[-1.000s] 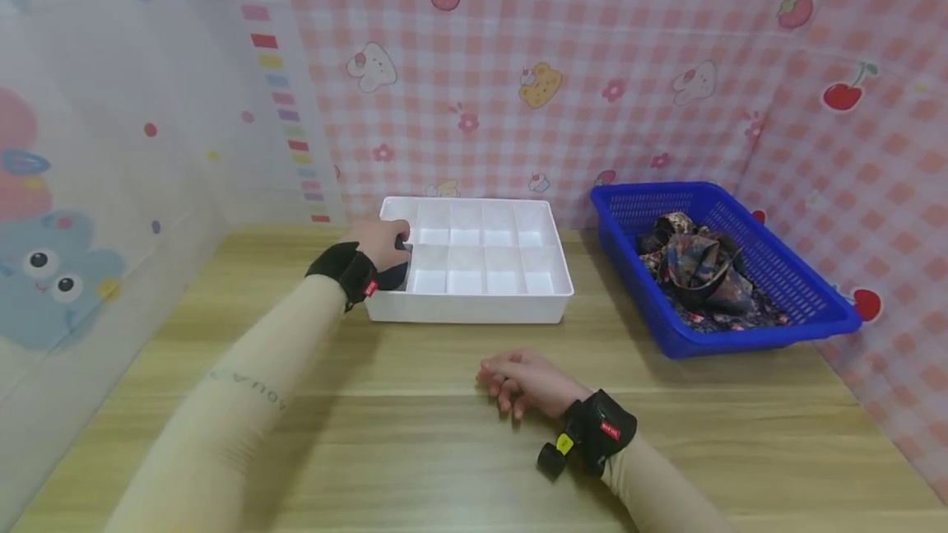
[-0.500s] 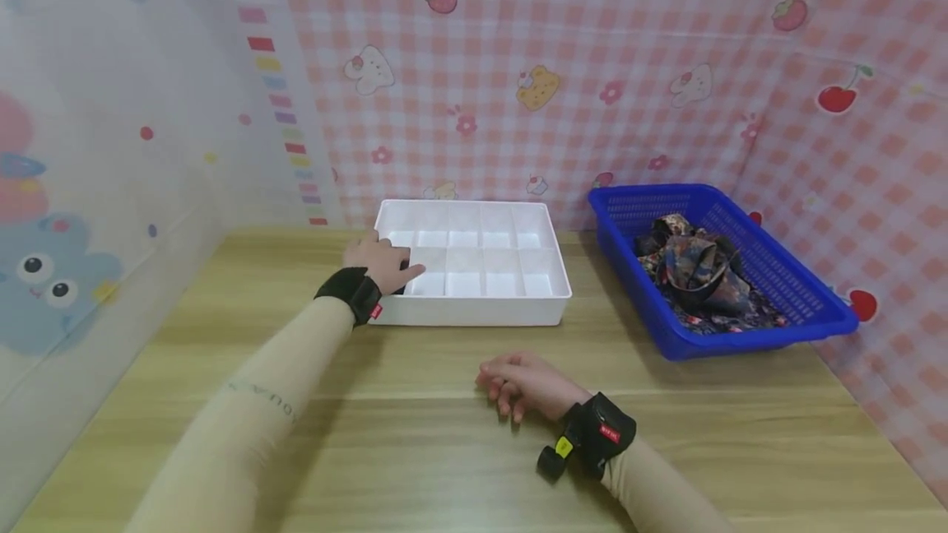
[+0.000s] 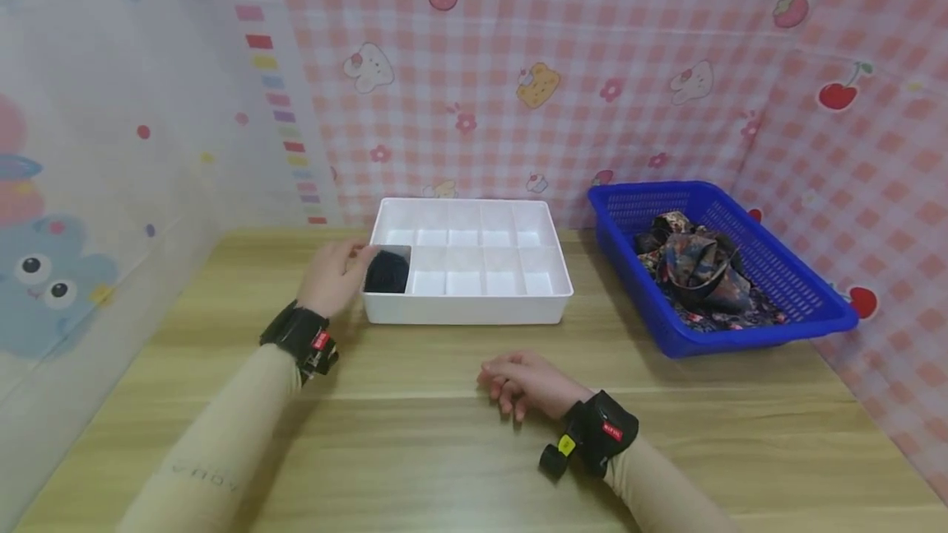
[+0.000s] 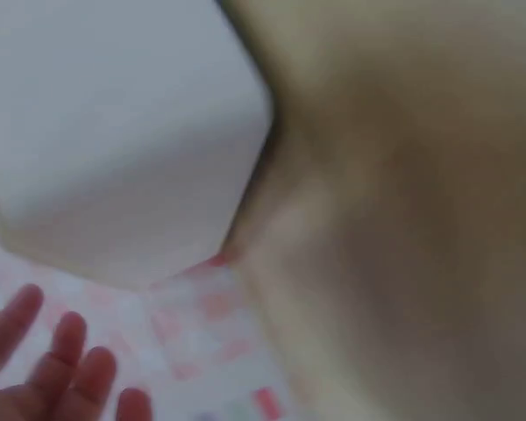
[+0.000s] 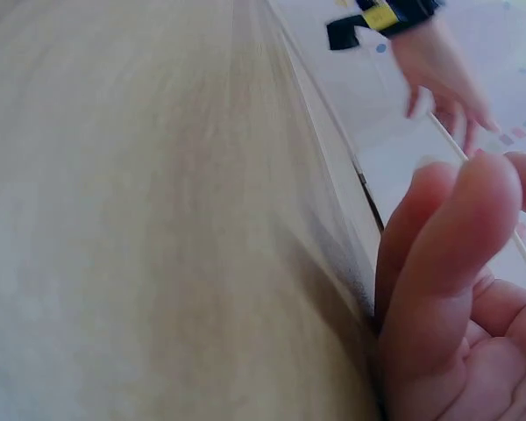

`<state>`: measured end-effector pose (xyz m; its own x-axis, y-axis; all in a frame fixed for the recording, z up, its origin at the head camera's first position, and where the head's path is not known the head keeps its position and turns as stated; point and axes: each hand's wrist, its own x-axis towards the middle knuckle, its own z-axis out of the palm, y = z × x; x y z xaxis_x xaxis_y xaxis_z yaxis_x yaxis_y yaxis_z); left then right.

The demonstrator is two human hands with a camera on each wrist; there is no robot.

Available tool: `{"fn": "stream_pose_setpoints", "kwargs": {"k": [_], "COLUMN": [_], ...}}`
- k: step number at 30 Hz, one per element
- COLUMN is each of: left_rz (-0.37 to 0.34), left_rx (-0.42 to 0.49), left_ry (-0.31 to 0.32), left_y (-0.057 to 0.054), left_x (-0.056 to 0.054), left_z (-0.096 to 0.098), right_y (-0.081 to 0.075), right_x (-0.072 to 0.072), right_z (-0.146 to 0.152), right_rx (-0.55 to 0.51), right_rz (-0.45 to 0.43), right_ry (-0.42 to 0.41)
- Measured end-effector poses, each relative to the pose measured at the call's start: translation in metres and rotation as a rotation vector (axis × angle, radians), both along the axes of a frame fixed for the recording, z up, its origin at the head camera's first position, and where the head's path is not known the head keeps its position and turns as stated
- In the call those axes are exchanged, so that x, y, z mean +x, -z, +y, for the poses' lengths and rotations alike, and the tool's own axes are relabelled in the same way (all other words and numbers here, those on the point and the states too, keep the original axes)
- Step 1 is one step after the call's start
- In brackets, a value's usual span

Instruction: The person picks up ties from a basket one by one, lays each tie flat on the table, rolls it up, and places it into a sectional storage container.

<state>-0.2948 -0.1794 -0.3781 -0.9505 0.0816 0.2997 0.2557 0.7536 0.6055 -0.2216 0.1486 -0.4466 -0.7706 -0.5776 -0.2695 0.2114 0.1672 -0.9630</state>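
A white box divided into compartments (image 3: 462, 309) stands at the back of the table. Its front left compartment holds a dark, folded-looking fabric bundle (image 3: 387, 271); the other compartments look bare. My left hand (image 3: 335, 276) is at the box's left edge, fingers loosely bent and holding nothing. In the left wrist view its fingers (image 4: 70, 368) spread apart below the white box (image 4: 131, 132). My right hand (image 3: 532, 383) rests on the table in front of the box, its fingers loosely curled round nothing.
A blue plastic basket (image 3: 670, 334) stands at the right, holding patterned and dark cloth items (image 3: 699, 270). A pink checked curtain (image 3: 474, 81) hangs right behind the box, and a white printed sheet (image 3: 178, 146) borders the left side of the wooden table (image 3: 415, 451).
My left hand has let go of the dark bundle, leaving it in the front left compartment, and drawn back left out of the box. The right hand stays where it was.
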Motion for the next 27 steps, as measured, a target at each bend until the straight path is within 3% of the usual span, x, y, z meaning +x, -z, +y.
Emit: {"fn": "stream_pose_setpoints", "kwargs": {"k": [3,7,10,14,17,21,24,27], "left_rz": [-0.167,-0.390,-0.417,-0.362,-0.344,-0.343,-0.334,-0.321], "left_rx": [0.260,0.624,0.797,0.959,1.061,1.116,1.114,1.113], "left_ry": [0.021,0.032,0.036,0.103,0.170,0.201,0.203,0.208], "left_y": [0.014,0.033,0.045,0.054,0.060,0.066,0.067,0.067], "left_x": [0.009,0.018,0.024,0.030,0.033,0.035,0.036,0.036], "left_z": [-0.011,-0.023,-0.037,-0.056,-0.061,-0.057,-0.056,-0.055], "right_y": [-0.005,-0.022,-0.047,-0.097,-0.141,-0.183,-0.193,-0.186], "right_x": [-0.002,-0.004,-0.004,-0.008,-0.025,-0.060,-0.086,-0.103], "right_z": [0.006,0.010,0.012,0.034,0.070,0.133,0.180,0.219], "right_rx": [0.020,0.030,0.016,0.069,0.290,0.768,1.073,1.227], "right_rz": [0.014,0.135,0.307,0.531,0.672,0.788,0.789,0.683], "right_ry": [0.026,0.051,0.038,0.073,0.182,0.268,0.245,0.231]}}
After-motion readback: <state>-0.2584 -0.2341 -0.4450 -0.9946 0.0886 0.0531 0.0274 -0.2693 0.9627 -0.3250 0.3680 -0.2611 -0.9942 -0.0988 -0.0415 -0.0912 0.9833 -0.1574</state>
